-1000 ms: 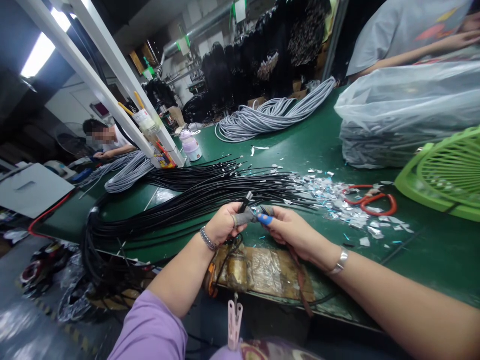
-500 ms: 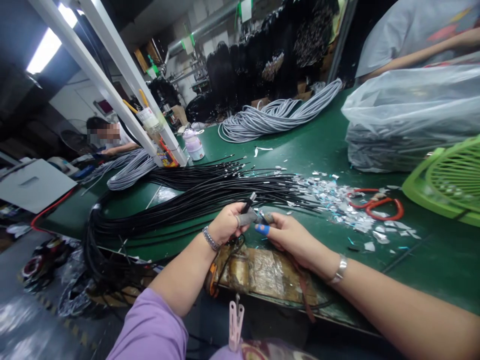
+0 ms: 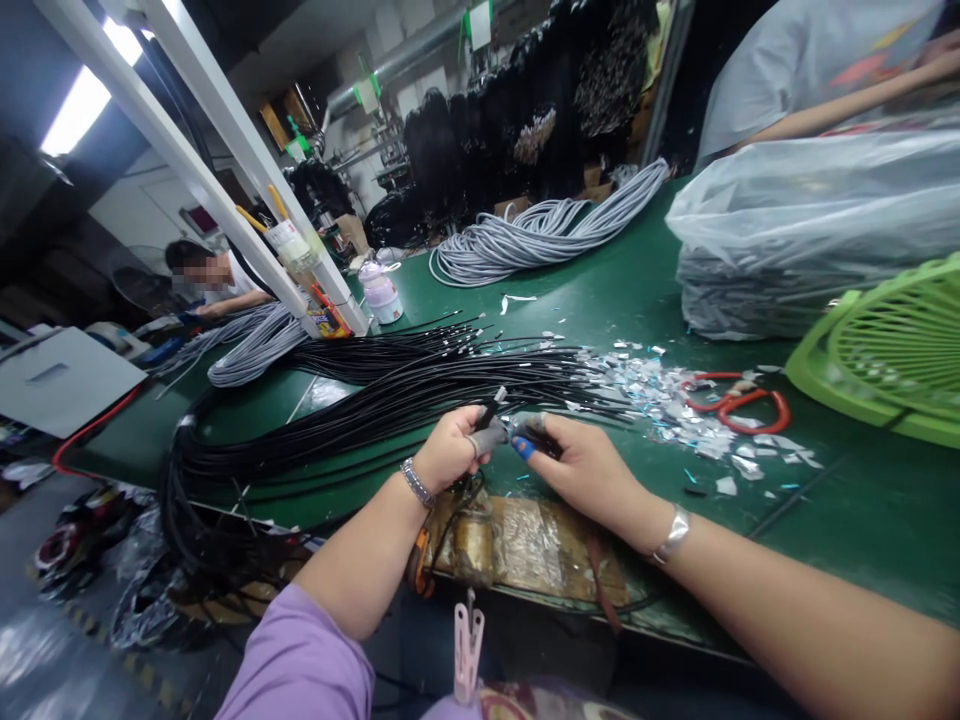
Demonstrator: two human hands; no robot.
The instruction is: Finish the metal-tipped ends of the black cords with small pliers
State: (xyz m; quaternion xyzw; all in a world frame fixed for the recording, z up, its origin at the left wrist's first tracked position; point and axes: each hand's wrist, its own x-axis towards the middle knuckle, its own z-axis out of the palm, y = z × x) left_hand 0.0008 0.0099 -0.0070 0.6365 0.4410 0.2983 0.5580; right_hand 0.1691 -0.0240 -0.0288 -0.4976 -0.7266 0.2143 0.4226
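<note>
My left hand (image 3: 459,442) is closed around a black cable (image 3: 490,408), whose pale stripped end sticks up past the fingers. Grey covers sit on some fingertips of both hands. My right hand (image 3: 564,450) is pinched at the same spot, its fingertips almost touching the left ones; a blue wrap shows on one finger. What lies between the right fingertips is too small to make out. Behind the hands a thick bundle of black cables (image 3: 390,400) runs across the green table (image 3: 600,300), its ends pointing right.
Foil and blue scraps (image 3: 675,405) lie right of the cables, beside red-handled scissors (image 3: 754,410). A green fan (image 3: 885,350), a plastic bag (image 3: 810,230), a grey cable coil (image 3: 540,240) and a bottle (image 3: 381,292) stand farther off. Two other people are nearby. A taped board (image 3: 540,545) lines the front edge.
The view has shifted slightly, so everything sits a little farther left. My right hand has turned a bit, its fingers more curled. My left hand keeps hold of the cable.
</note>
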